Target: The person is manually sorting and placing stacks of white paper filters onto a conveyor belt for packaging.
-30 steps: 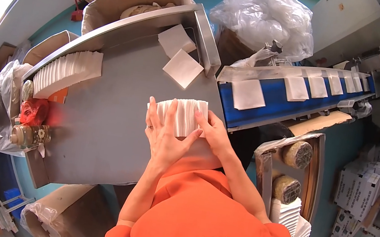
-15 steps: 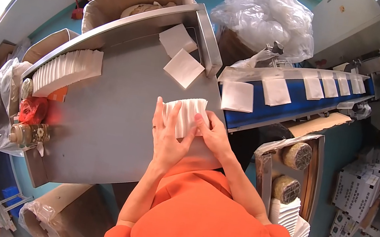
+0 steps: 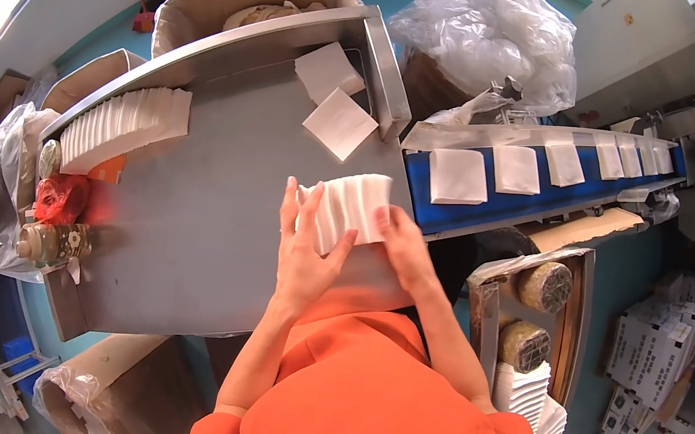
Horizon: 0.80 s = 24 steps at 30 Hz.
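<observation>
A row of folded white paper napkins (image 3: 351,207) stands on edge just above the grey table in front of me. My left hand (image 3: 301,255) holds its left end, fingers stretched up along the far side and thumb on the near side. At the other end, my right hand (image 3: 405,247) grips the napkins, its fingertips on their right face and some fingers hidden. Beyond my hands, two loose white napkins (image 3: 340,124) lie flat on the table. A longer row of upright napkins (image 3: 125,127) stands along the table's far left edge.
At right, a blue conveyor belt (image 3: 463,217) carries several flat white squares. The metal table (image 3: 174,262) has a raised far rim. A red plastic bag (image 3: 60,201) and a tape roll (image 3: 39,245) lie at its left end. A cart with two round rolls (image 3: 543,287) stands right.
My right hand has shifted a little right, and the held napkin row leans and spreads that way. My left hand stays almost in place. The squares on the belt sit at different spots.
</observation>
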### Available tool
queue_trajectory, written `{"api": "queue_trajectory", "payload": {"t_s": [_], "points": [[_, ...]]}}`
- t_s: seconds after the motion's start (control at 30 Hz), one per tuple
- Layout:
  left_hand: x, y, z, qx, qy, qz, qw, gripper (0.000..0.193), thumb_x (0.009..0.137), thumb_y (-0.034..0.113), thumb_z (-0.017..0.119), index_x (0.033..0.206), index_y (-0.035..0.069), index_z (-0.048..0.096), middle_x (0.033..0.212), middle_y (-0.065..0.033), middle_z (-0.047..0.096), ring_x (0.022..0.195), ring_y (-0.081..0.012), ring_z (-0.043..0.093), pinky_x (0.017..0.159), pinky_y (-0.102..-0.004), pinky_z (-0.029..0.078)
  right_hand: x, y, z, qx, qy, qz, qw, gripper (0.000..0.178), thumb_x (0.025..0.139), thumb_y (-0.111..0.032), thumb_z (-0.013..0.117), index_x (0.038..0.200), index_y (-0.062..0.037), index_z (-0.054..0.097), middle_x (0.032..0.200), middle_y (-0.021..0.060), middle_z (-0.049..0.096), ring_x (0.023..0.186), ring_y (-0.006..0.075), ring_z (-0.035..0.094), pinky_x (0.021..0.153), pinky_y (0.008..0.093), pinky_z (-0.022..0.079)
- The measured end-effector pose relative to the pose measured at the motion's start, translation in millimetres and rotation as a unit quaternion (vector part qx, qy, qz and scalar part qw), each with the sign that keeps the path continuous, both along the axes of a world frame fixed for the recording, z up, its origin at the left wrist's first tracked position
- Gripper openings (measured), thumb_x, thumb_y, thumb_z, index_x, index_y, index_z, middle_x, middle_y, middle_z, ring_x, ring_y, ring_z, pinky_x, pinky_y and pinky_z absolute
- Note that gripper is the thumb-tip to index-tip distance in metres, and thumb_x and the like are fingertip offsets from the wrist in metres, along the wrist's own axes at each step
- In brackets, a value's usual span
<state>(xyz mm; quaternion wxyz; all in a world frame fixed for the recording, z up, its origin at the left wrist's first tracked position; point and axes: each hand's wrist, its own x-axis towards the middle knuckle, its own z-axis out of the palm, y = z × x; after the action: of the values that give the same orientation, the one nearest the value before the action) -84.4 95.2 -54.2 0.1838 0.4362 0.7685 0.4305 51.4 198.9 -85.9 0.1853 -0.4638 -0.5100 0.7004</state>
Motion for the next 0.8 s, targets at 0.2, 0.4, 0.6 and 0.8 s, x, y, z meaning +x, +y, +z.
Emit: {"api": "queue_trajectory", "payload": {"t_s": [0.2, 0.4, 0.6, 0.8], "points": [[6, 3, -2, 0.000, 0.027, 0.003, 1.000, 0.081, 0.077, 0.025, 0.080, 0.146, 0.013, 0.038, 0.155, -0.0256, 0.015, 0.139, -0.0438, 0.030, 0.107, -0.0499, 0.036, -1, -6, -5, -0.069, 0.061, 0.006, 0.996, 0.052, 0.096, -0.044, 0.059, 0.118, 0.0032, 0.061, 0.104, 0.0083, 0.066, 0.095, 0.0150, 0.059, 0.087, 0.0269, 0.046], [7, 2, 1, -0.026, 0.018, -0.031, 0.999, 0.088, 0.073, 0.023, 0.083, 0.147, 0.015, 0.036, 0.155, -0.0256, 0.012, 0.140, -0.0434, 0.027, 0.109, -0.0507, 0.034, -11, -5, 19, 0.109, -0.092, 0.038, 0.989, 0.051, 0.095, -0.043, 0.061, 0.118, 0.0019, 0.061, 0.106, 0.0097, 0.067, 0.097, 0.0161, 0.061, 0.088, 0.0295, 0.048], [9, 3, -5, -0.007, 0.031, 0.000, 1.000, 0.089, 0.073, 0.023, 0.082, 0.148, 0.014, 0.034, 0.155, -0.0256, 0.012, 0.140, -0.0450, 0.027, 0.108, -0.0507, 0.035, 5, -2, -18, -0.070, 0.033, -0.001, 0.997, 0.039, 0.093, -0.024, 0.063, 0.120, 0.0029, 0.059, 0.105, 0.0083, 0.066, 0.093, 0.0153, 0.062, 0.077, 0.0281, 0.050], [1, 0, -11, 0.057, -0.108, 0.047, 0.991, 0.091, 0.078, 0.031, 0.081, 0.150, 0.011, 0.029, 0.156, -0.0252, 0.010, 0.136, -0.0419, 0.035, 0.105, -0.0482, 0.040, 26, 9, -26, -0.189, 0.156, -0.218, 0.945, 0.036, 0.098, -0.026, 0.058, 0.124, -0.0008, 0.053, 0.115, 0.0114, 0.063, 0.100, 0.0195, 0.065, 0.088, 0.0287, 0.052]]}}
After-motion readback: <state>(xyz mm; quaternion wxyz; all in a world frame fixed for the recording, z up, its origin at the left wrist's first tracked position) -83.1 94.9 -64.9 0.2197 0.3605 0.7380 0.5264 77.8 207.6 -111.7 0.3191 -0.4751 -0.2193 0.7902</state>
